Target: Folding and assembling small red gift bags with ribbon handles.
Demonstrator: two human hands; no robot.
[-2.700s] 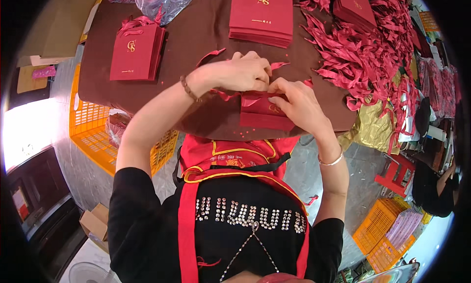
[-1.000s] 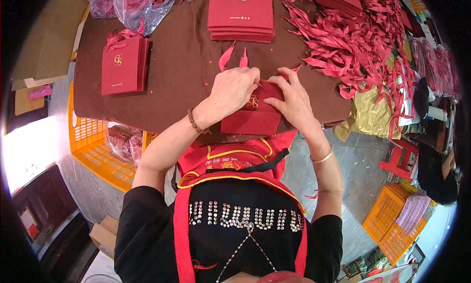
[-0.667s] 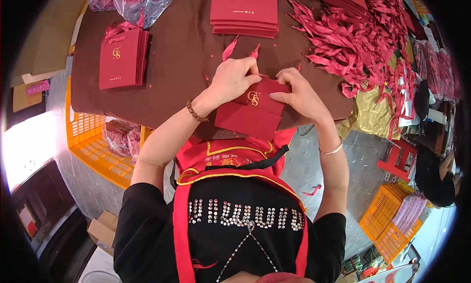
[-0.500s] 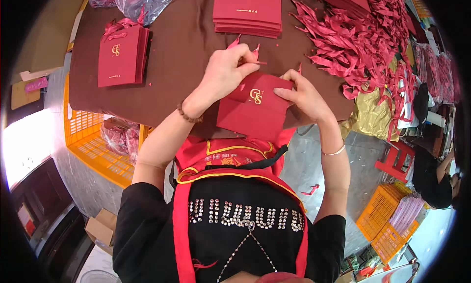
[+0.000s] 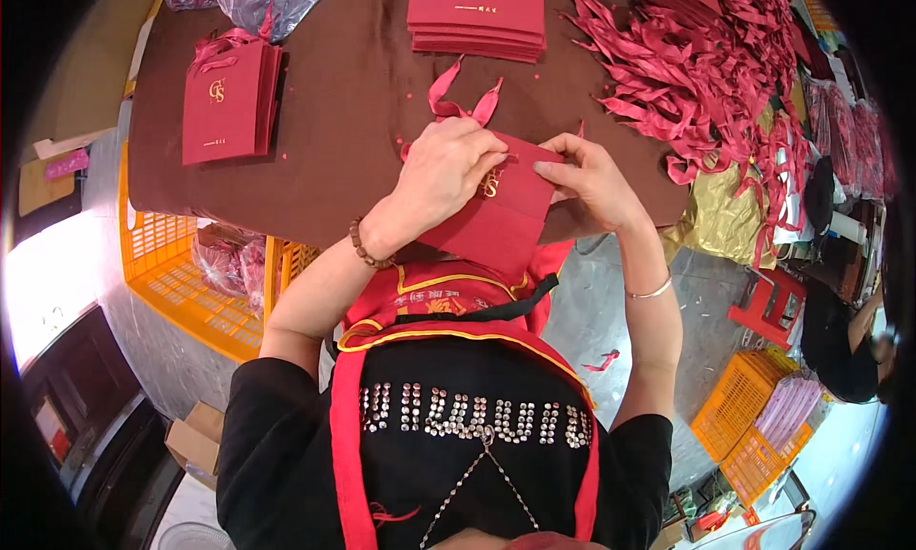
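Observation:
A red paper gift bag with a gold emblem lies tilted at the table's near edge. My right hand grips its upper right edge between thumb and fingers. At the bag's upper left, my left hand is closed in a pinch on a red ribbon, right against the bag's face. The ribbon's two tails stick out beyond the left hand's knuckles. The pinched part of the ribbon is mostly hidden by the fingers.
Flat red bags are stacked on the brown cloth-covered table. Finished-looking bags with ribbon handles stand at left. A large heap of red ribbons fills the right. An orange crate sits below the table's left edge.
My left hand has come down onto the bag's face with the ribbon, where before it was raised above the bag's top edge. The ribbon's tails now show longer beyond it.

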